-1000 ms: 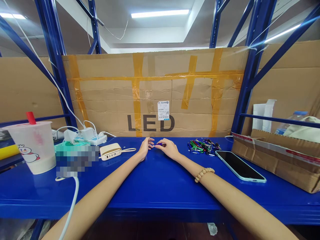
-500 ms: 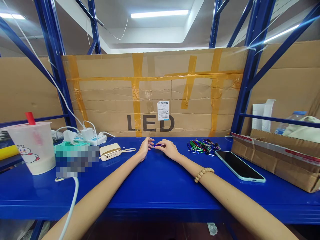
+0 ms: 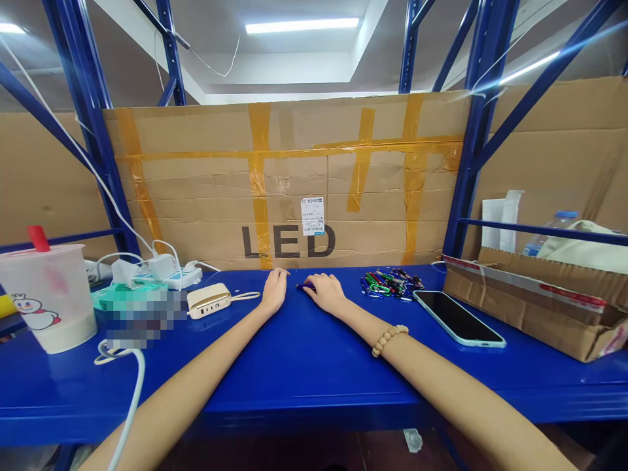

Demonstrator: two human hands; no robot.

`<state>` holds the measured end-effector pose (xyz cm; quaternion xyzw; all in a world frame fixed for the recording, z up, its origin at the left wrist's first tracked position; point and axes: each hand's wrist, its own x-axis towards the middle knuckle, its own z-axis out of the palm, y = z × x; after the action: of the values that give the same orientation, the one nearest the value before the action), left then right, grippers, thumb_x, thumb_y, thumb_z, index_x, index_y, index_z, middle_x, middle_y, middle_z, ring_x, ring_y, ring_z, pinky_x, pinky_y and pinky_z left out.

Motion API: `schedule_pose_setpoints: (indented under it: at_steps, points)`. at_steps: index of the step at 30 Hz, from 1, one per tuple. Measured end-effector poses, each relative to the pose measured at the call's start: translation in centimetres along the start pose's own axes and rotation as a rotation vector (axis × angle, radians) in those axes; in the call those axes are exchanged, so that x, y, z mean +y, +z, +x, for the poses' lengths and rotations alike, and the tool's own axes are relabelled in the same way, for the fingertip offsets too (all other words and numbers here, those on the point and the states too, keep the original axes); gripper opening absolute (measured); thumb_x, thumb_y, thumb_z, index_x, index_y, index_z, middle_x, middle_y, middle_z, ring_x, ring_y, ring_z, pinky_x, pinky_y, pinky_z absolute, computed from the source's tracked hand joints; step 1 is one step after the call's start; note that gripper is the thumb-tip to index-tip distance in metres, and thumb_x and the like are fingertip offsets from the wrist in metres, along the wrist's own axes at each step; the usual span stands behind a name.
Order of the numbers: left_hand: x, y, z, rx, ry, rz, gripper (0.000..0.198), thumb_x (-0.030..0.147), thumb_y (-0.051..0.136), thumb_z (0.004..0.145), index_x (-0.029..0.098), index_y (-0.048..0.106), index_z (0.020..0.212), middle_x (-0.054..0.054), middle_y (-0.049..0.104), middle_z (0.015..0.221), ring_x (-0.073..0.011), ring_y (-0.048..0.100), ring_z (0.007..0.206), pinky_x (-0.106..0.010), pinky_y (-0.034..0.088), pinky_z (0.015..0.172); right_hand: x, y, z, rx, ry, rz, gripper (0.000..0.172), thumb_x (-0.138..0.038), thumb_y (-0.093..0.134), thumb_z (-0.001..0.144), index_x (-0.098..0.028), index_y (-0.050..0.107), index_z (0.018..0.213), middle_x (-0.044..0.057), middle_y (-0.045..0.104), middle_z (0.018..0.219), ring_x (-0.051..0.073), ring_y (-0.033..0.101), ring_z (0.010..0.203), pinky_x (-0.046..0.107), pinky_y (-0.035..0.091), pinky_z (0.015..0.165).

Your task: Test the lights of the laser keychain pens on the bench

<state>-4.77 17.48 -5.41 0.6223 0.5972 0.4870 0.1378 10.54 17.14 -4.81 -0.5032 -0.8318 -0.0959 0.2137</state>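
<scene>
Pen, small and dark purple, lying on the blue counter right between the two hands, and that's where my view settles. Sweeping across my feed from the left: a plastic cup with a red straw, out at the far end, probably to keep the drink away from the hands. Next, a power strip against the back with cables trailing forward, then a gold power bank, both likely parked by the cardboard sheet printed LED to stay out of the way. Left hand now: palm down, fingers together and flat, touching only the counter, just beside the pen. Right hand: fingers together as well, tips over the pen's end. From here I can't tell whether they're pinching it or merely resting on it. A bead bracelet sits on that wrist. Further right, a heap of pens and carabiners, near that hand, apparently kept together as a supply. Then a phone lying face up, screen dark, and a cardboard tray at the far end, with a plastic bottle behind it.
</scene>
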Motion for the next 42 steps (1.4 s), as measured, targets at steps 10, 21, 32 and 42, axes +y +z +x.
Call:
schedule_pose_setpoints:
  at_steps: [10, 21, 32, 42]
  points:
    - [1.3, -0.4, -1.1, -0.287, 0.406, 0.605, 0.014, 0.022, 0.037, 0.081, 0.02, 0.05, 0.078, -0.004, 0.055, 0.089, -0.0209, 0.049, 0.09, -0.035, 0.038, 0.079, 2.9, -0.8, 0.6, -0.093, 0.388, -0.263, 0.032, -0.02, 0.051, 0.078, -0.008, 0.053, 0.107, 0.018, 0.059, 0.103, 0.027, 0.053, 0.097, 0.034, 0.033, 0.077]
    - [0.9, -0.8, -0.9, -0.412, 0.472, 0.637, 0.013, 0.02, 0.038, 0.079, 0.02, 0.051, 0.083, -0.004, 0.053, 0.088, -0.0204, 0.047, 0.087, -0.034, 0.038, 0.076, 5.2, -1.6, 0.8, -0.147, 0.584, -0.379, 0.028, -0.019, 0.048, 0.08, -0.003, 0.06, 0.099, 0.023, 0.056, 0.099, 0.03, 0.052, 0.09, 0.038, 0.034, 0.068]
    - [0.6, -0.8, -0.8, -0.409, 0.495, 0.622, 0.013, 0.02, 0.037, 0.079, 0.02, 0.05, 0.083, -0.005, 0.053, 0.089, -0.0211, 0.047, 0.088, -0.035, 0.038, 0.077, 8.1, -1.7, -0.1, -0.127, 0.804, -0.309, 0.083, -0.064, 0.048, 0.068, -0.015, 0.033, 0.133, 0.02, 0.021, 0.138, 0.047, 0.013, 0.124, 0.06, 0.015, 0.091]
    - [0.8, -0.8, -0.8, -0.425, 0.504, 0.638, 0.013, 0.021, 0.037, 0.079, 0.02, 0.049, 0.084, -0.005, 0.052, 0.089, -0.021, 0.047, 0.09, -0.035, 0.038, 0.08, 9.7, -1.3, 0.1, -0.347, 0.976, -0.203, 0.081, -0.066, 0.031, 0.074, -0.016, 0.024, 0.138, 0.024, 0.011, 0.142, 0.049, 0.004, 0.126, 0.073, 0.007, 0.083]
